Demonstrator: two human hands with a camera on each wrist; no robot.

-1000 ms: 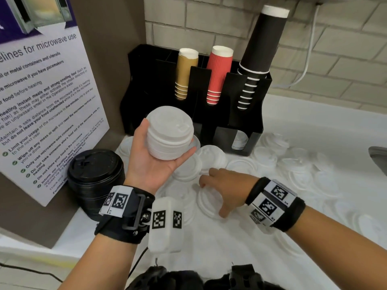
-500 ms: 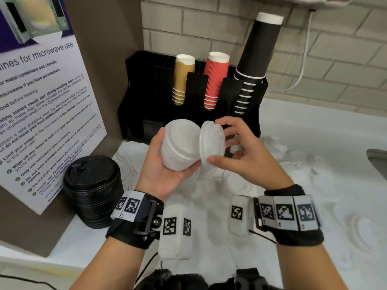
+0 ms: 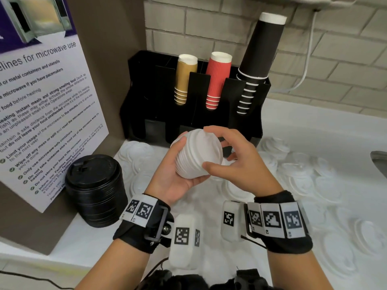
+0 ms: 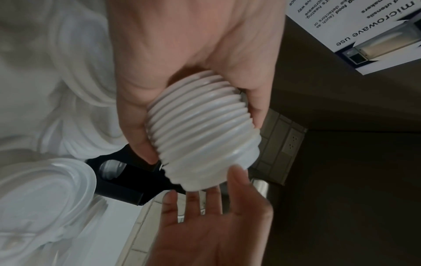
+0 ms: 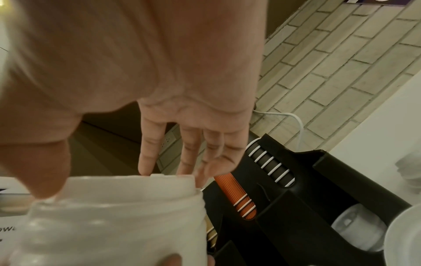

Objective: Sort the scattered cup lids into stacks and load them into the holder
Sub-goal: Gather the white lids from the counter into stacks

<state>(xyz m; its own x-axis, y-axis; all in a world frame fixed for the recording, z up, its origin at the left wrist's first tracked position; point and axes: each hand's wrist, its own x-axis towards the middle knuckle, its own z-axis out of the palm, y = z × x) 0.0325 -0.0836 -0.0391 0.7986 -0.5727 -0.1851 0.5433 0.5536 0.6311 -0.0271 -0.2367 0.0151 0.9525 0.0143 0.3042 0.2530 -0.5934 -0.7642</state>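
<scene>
My left hand (image 3: 174,176) holds a stack of white lids (image 3: 196,153) on its side, thumb on top and fingers underneath, just in front of the black holder (image 3: 194,122). My right hand (image 3: 228,162) meets the stack's right end, with index finger and thumb pinching opposite edges of the top lid. The left wrist view shows the ribbed stack (image 4: 200,129) in my palm. In the right wrist view my fingertips (image 5: 145,169) reach the far edge of the top lid (image 5: 114,216). One lower slot of the holder (image 5: 296,207) contains white lids (image 5: 355,228).
Loose white lids (image 3: 297,174) lie scattered over the white counter, right of and below my hands. A stack of black lids (image 3: 94,185) stands at the left by a microwave notice (image 3: 41,111). Brown (image 3: 185,78), red (image 3: 217,80) and black cups (image 3: 259,59) fill the holder's upper slots.
My right hand picked one white lid off the counter, carried it up and set it on the end of the stack. My left hand tilted the stack onto its side.
</scene>
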